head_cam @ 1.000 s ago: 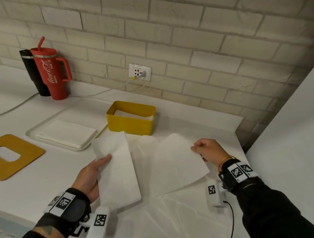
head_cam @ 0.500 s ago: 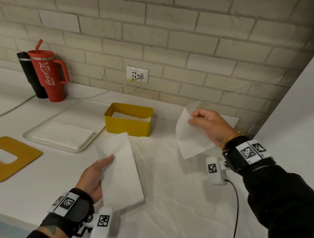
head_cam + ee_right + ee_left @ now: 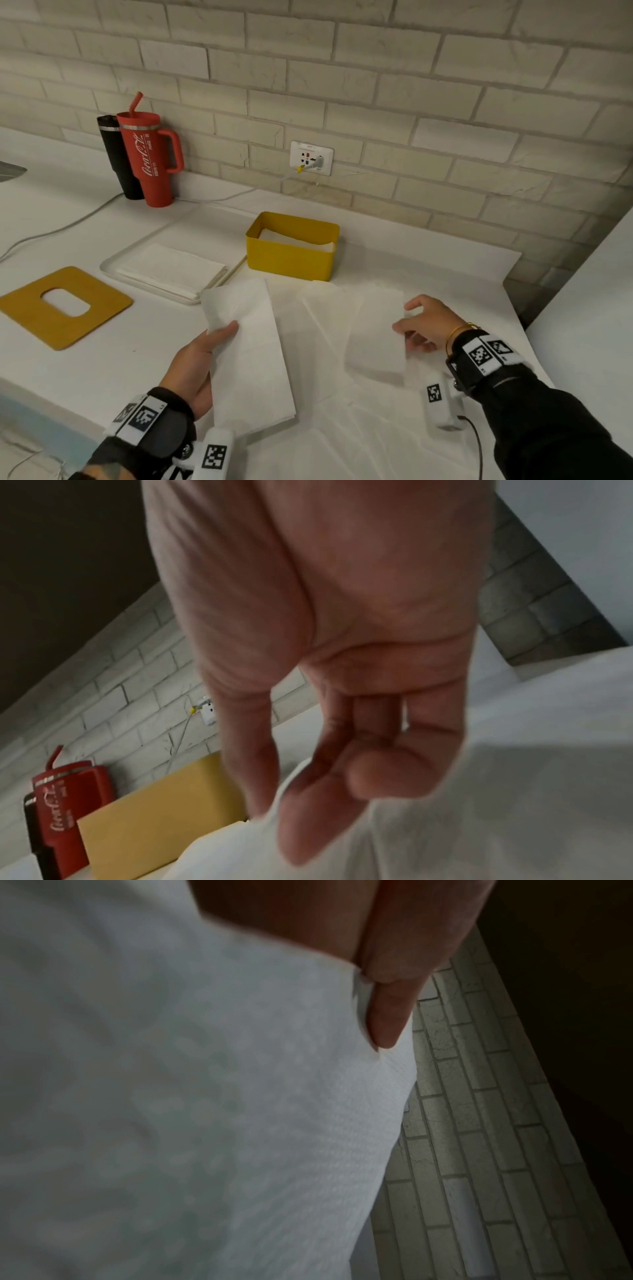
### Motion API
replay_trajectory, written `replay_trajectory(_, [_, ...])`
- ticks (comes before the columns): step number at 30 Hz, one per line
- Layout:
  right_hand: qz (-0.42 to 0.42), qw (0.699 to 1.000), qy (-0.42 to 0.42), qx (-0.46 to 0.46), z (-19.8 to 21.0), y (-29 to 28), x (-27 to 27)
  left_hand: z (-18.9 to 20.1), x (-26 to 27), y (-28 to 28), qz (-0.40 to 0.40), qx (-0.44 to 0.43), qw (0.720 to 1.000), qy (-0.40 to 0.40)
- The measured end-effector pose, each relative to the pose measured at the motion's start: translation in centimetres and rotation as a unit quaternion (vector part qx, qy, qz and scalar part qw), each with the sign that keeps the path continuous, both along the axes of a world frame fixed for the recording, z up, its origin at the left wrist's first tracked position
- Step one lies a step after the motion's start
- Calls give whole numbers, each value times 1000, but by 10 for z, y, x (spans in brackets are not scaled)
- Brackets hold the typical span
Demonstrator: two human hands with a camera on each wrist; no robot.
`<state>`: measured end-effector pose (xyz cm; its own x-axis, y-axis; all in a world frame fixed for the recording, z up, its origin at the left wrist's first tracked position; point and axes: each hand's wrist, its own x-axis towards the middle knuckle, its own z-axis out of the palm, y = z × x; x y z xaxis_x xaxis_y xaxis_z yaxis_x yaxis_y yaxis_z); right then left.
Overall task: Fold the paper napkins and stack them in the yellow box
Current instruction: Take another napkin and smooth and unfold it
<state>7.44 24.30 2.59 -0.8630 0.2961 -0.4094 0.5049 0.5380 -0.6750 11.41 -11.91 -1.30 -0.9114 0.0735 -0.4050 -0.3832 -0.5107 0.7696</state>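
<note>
My left hand grips a long folded stack of white napkins by its left edge, thumb on top; the left wrist view shows a finger pressed against that napkin stack. My right hand pinches the right edge of a single napkin, folded to a narrow rectangle and lying low over the counter; in the right wrist view the fingers curl at that napkin. Behind them stands the yellow box with folded napkins inside.
A white tray at the left holds flat napkins. A yellow board with a cut-out lies further left. A red tumbler and a black one stand by the brick wall. Creased white paper covers the counter.
My right hand lifted the loose napkin off the counter, then brought it back down folded narrower. The left hand has kept its hold on the stack.
</note>
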Motion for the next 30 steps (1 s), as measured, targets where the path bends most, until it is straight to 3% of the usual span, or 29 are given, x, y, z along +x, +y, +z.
replay_trajectory(2, [40,996,-41,64,5,-1,2,1,0,1,-1,-2,1000,-2])
replay_trajectory(4, [53,987,15,149,11,-7,0,2,0,2,-4,-5,1000,-2])
replay_trajectory(6, [74,978,108,163,18,-22,-4,3,0,5,-7,-5,1000,-2])
replay_trajectory(9, [216,946,145,194,18,-51,-14,4,1,10,-11,-3,1000,0])
replay_trajectory(11, [333,903,90,254,13,-69,-18,4,2,12,-17,0,1000,3])
replay_trajectory(15, [482,765,-23,427,0,-91,-22,8,6,12,-26,-5,1000,3])
replay_trajectory(19, [495,728,-32,473,-3,-92,-27,13,7,6,-26,-14,1000,-2])
replay_trajectory(21, [496,727,-26,473,2,-90,-29,14,6,2,-20,-23,1000,-3])
replay_trajectory(23, [485,748,9,453,13,-91,-30,15,5,0,-20,-29,999,-4])
replay_trajectory(30, [373,892,154,202,61,-96,-28,18,-1,2,-20,-37,999,4])
